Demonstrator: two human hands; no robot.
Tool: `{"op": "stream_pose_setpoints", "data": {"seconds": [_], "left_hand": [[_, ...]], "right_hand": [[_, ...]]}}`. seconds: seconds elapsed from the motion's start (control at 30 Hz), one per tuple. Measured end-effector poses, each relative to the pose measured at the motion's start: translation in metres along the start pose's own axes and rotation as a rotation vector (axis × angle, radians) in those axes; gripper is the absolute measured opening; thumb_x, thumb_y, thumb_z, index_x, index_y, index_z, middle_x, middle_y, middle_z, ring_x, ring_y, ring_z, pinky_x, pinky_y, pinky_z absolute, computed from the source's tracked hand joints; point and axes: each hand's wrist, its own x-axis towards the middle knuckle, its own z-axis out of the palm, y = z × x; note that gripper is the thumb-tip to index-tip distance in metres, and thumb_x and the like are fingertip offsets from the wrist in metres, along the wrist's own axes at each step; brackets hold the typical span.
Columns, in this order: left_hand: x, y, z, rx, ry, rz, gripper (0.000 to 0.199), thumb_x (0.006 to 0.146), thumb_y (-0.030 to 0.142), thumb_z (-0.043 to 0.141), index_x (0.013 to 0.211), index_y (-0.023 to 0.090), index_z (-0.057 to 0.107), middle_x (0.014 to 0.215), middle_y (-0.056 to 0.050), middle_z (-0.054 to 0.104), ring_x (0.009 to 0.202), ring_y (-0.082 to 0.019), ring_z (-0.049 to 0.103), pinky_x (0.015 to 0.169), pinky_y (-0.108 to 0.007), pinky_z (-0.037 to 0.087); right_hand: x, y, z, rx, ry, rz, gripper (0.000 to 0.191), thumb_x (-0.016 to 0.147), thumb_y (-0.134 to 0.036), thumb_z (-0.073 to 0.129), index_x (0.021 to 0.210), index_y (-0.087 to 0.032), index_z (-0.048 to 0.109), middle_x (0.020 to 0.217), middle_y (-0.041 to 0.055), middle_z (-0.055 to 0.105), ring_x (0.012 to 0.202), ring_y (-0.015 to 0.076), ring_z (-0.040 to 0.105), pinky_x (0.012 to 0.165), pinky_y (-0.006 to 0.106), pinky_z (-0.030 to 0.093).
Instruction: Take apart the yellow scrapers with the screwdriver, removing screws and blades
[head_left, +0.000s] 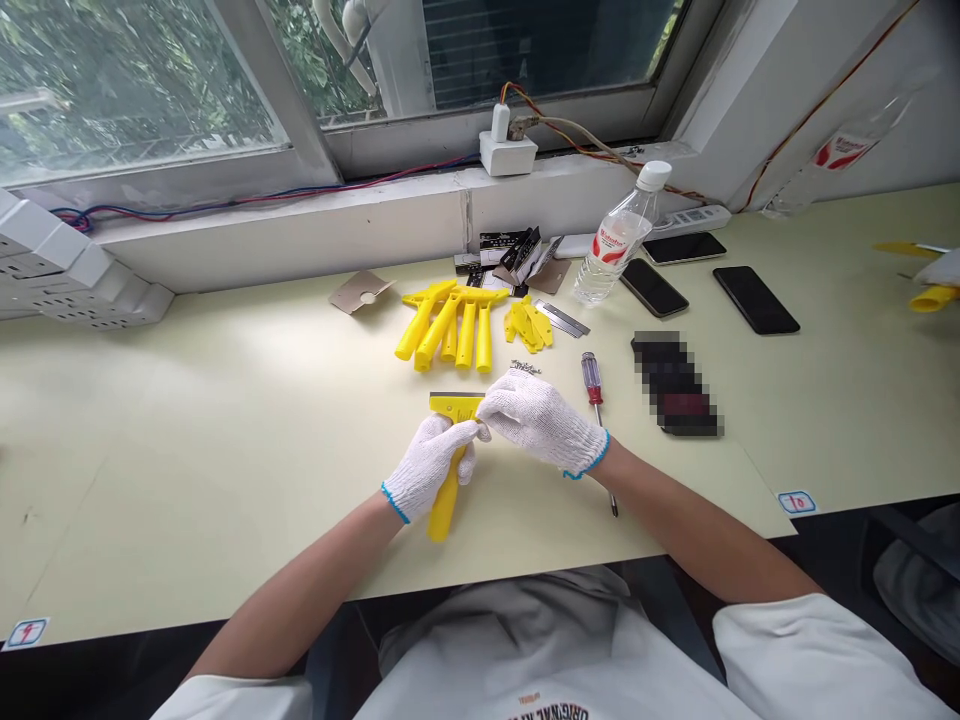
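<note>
My left hand (429, 468), in a white knit glove with a blue cuff, grips the handle of a yellow plastic scraper (444, 505). My right hand (541, 420), gloved the same way, pinches the right end of the scraper's wide head. Anything small between those fingers is hidden. Just beyond that hand lie several tiny metal screws (525, 367). A red-handled screwdriver (592, 378) rests to its right, with the shaft passing by my right wrist. Farther back are several yellow scraper bodies (450, 330), small yellow plastic pieces (529, 325) and thin metal blades (561, 317).
Black-and-white packaging cards (517, 255) and a water bottle (619, 240) stand at the back. Several phones (756, 300) and a pixelated dark object (673, 385) lie right. A white perforated object (75, 265) sits far left, below the window sill.
</note>
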Motion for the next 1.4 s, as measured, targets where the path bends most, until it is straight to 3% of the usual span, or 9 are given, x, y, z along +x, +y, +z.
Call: {"op": "stream_pose_setpoints", "data": {"seconds": [0.27, 0.53, 0.87, 1.1, 1.27, 1.4], "left_hand": [[0.001, 0.0, 0.003, 0.135, 0.009, 0.013, 0.025, 0.095, 0.041, 0.063, 0.084, 0.018, 0.069, 0.046, 0.003, 0.053, 0.046, -0.013, 0.048, 0.056, -0.026, 0.044], [0.001, -0.005, 0.002, 0.251, -0.006, 0.069, 0.024, 0.095, 0.039, 0.061, 0.094, 0.018, 0.072, 0.049, 0.003, 0.057, 0.044, -0.013, 0.05, 0.054, -0.025, 0.043], [-0.003, -0.003, 0.005, 0.359, 0.0, 0.059, 0.023, 0.096, 0.038, 0.06, 0.093, 0.018, 0.071, 0.052, 0.003, 0.058, 0.047, -0.013, 0.05, 0.053, -0.025, 0.043], [-0.001, -0.004, 0.004, 0.332, -0.023, 0.043, 0.025, 0.096, 0.039, 0.061, 0.093, 0.017, 0.071, 0.051, 0.002, 0.059, 0.046, -0.013, 0.05, 0.055, -0.025, 0.043], [0.001, -0.007, 0.004, 0.317, -0.016, 0.028, 0.026, 0.095, 0.041, 0.063, 0.087, 0.017, 0.071, 0.049, 0.001, 0.059, 0.046, -0.013, 0.049, 0.055, -0.025, 0.042], [0.0, -0.007, 0.002, 0.179, -0.091, -0.022, 0.027, 0.096, 0.043, 0.064, 0.089, 0.017, 0.071, 0.048, 0.002, 0.055, 0.044, -0.012, 0.046, 0.053, -0.025, 0.04]], "right_hand": [[-0.001, 0.001, -0.003, 0.071, -0.031, 0.079, 0.018, 0.098, -0.007, 0.062, 0.088, -0.02, 0.069, 0.088, 0.0037, 0.074, 0.083, 0.0189, 0.064, 0.082, 0.033, 0.05], [-0.004, 0.004, -0.006, 0.025, -0.069, 0.098, 0.014, 0.094, -0.01, 0.064, 0.104, -0.02, 0.064, 0.092, 0.0028, 0.073, 0.081, 0.0183, 0.064, 0.082, 0.033, 0.05], [-0.008, 0.005, -0.016, -0.187, -0.203, -0.006, 0.019, 0.101, -0.011, 0.058, 0.117, -0.019, 0.062, 0.099, 0.0069, 0.072, 0.087, 0.0217, 0.064, 0.086, 0.037, 0.05], [-0.01, 0.01, -0.015, -0.2, -0.196, -0.024, 0.019, 0.101, -0.009, 0.058, 0.117, -0.019, 0.062, 0.096, 0.0062, 0.07, 0.085, 0.0213, 0.062, 0.088, 0.037, 0.05], [-0.009, 0.009, -0.007, -0.021, -0.167, 0.115, 0.016, 0.097, -0.008, 0.06, 0.107, -0.021, 0.063, 0.099, 0.0054, 0.073, 0.087, 0.0197, 0.066, 0.085, 0.034, 0.052], [-0.002, 0.008, -0.028, 0.15, -0.095, 0.361, 0.016, 0.091, -0.015, 0.066, 0.105, -0.022, 0.063, 0.095, 0.0023, 0.073, 0.082, 0.0176, 0.069, 0.077, 0.029, 0.055]]}}
